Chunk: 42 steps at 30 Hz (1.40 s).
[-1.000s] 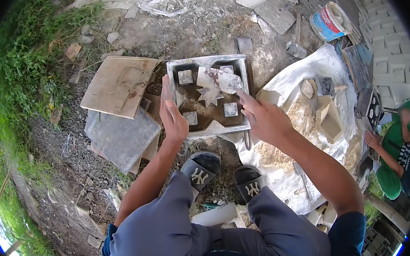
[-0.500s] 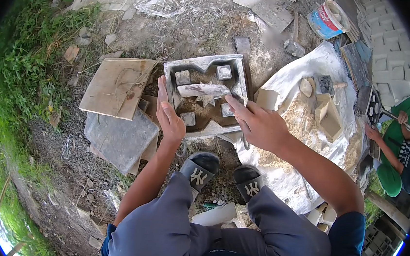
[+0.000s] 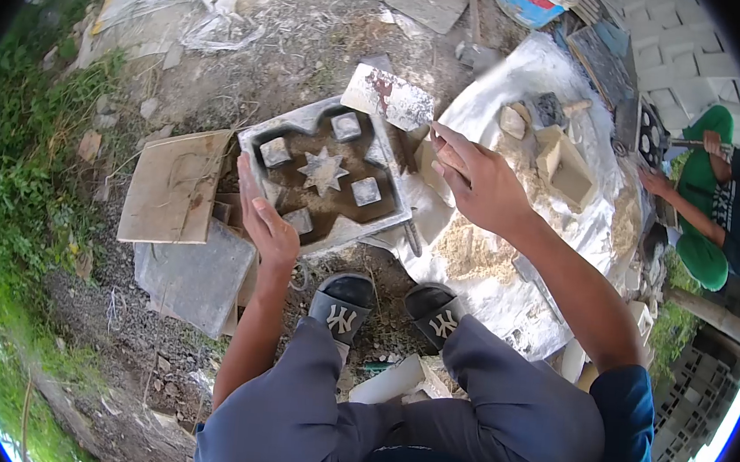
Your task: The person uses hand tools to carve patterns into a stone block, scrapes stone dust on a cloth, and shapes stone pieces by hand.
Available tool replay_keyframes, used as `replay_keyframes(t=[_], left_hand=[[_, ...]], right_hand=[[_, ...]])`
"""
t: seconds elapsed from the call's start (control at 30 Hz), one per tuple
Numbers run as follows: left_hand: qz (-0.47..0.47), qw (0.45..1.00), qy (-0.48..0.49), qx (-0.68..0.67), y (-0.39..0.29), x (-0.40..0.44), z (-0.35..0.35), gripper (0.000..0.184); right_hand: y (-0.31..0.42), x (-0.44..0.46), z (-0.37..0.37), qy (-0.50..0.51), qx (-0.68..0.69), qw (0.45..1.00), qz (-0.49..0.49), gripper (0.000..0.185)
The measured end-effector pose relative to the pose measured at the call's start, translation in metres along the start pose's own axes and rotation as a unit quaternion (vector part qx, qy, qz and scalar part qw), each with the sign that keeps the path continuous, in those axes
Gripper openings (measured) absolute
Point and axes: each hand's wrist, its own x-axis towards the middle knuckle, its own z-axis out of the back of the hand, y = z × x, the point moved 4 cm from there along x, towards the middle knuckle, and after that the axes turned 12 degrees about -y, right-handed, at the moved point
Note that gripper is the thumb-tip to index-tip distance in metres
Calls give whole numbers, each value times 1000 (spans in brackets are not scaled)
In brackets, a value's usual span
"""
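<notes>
A grey square mould [image 3: 343,239] lies on the ground ahead of my feet. Inside it are several square blocks [image 3: 346,126], an eight-pointed star [image 3: 322,170] at the centre, and brown sandy material between them. Against the mould's left wall rests my left hand [image 3: 269,231], fingers stretched out and holding nothing. My right hand [image 3: 484,181] grips a flat rectangular scraper [image 3: 389,97], whitish with reddish-brown patches, by its near right end. The scraper is over the mould's far right corner; I cannot tell whether it touches the rim.
To the right, a white sheet [image 3: 463,120] bears sandy powder [image 3: 472,256] and an open box-like container [image 3: 566,169]. Flat boards [image 3: 176,186] lie at left. A bucket [image 3: 531,3] stands at the far right, and another person [image 3: 705,203] works at the right edge.
My right hand has lifted the scraper from over the middle of the mould to its far right corner, uncovering the star. The view has shifted, and the mould appears slightly turned.
</notes>
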Motion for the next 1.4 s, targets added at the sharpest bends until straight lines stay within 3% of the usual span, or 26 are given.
replay_keyframes(t=[0.07, 0.13, 0.2, 0.27, 0.33, 0.4, 0.47, 0.53, 0.57, 0.6, 0.67, 0.77, 0.8, 0.9, 0.97, 1.0, 1.07, 1.2, 1.33, 1.4], left_hand=[[-23, 995, 45, 83, -12, -1, -9, 71], [-39, 995, 63, 67, -21, -3, -24, 73], [-57, 993, 87, 53, -42, -5, -39, 72], [-135, 983, 121, -8, -61, -12, -57, 72], [-157, 973, 157, -65, -84, -23, -78, 69], [-128, 955, 223, -147, -100, -42, -99, 72], [-121, 923, 298, -211, -111, -72, -118, 73], [-96, 884, 392, -235, -120, -108, -141, 74], [-98, 882, 397, -235, -126, -121, -151, 74], [-46, 869, 444, -215, -127, -136, -167, 74], [-1, 847, 494, -194, -121, -159, -195, 75], [92, 793, 582, -157, -97, -202, -226, 82], [89, 790, 586, -157, -88, -214, -235, 82], [150, 791, 582, -116, -73, -235, -245, 82], [146, 793, 577, -129, -75, -234, -244, 80], [141, 796, 570, -146, -76, -234, -244, 78], [159, 786, 572, -174, -80, -230, -240, 77], [149, 783, 546, -260, -105, -205, -226, 74], [130, 770, 514, -355, -135, -160, -195, 78], [110, 798, 477, -352, -146, -130, -172, 83]], right_hand=[[-28, -16, 23, -67, 26, 996, -52, 49], [-56, -41, 38, -113, 21, 991, -66, 47], [-98, -73, 42, -203, 40, 965, -163, 47], [-116, -108, 43, -220, 1, 955, -201, 48], [-137, -147, 33, -211, 10, 944, -255, 47], [-148, -182, 15, -147, -18, 944, -296, 47], [-157, -213, -10, -150, -9, 947, -283, 47], [-156, -226, -21, -112, 9, 927, -358, 48], [-155, -230, -26, -121, 24, 915, -384, 49], [-157, -231, -32, -186, 3, 931, -316, 50], [-165, -239, -42, -199, 25, 908, -369, 51], [-155, -232, -44, -135, 72, 890, -430, 51], [-157, -236, -54, -191, 63, 914, -352, 48], [-153, -234, -60, -215, 88, 927, -293, 44], [-146, -230, -56, -45, 299, 793, -529, 41], [-146, -233, -57, -44, 301, 793, -528, 41], [-143, -238, -55, -101, 436, 728, -520, 36], [-134, -238, -27, -98, 435, 736, -509, 34], [-118, -218, 22, -87, 352, 797, -484, 35], [-106, -203, 43, -60, 302, 830, -465, 40]])
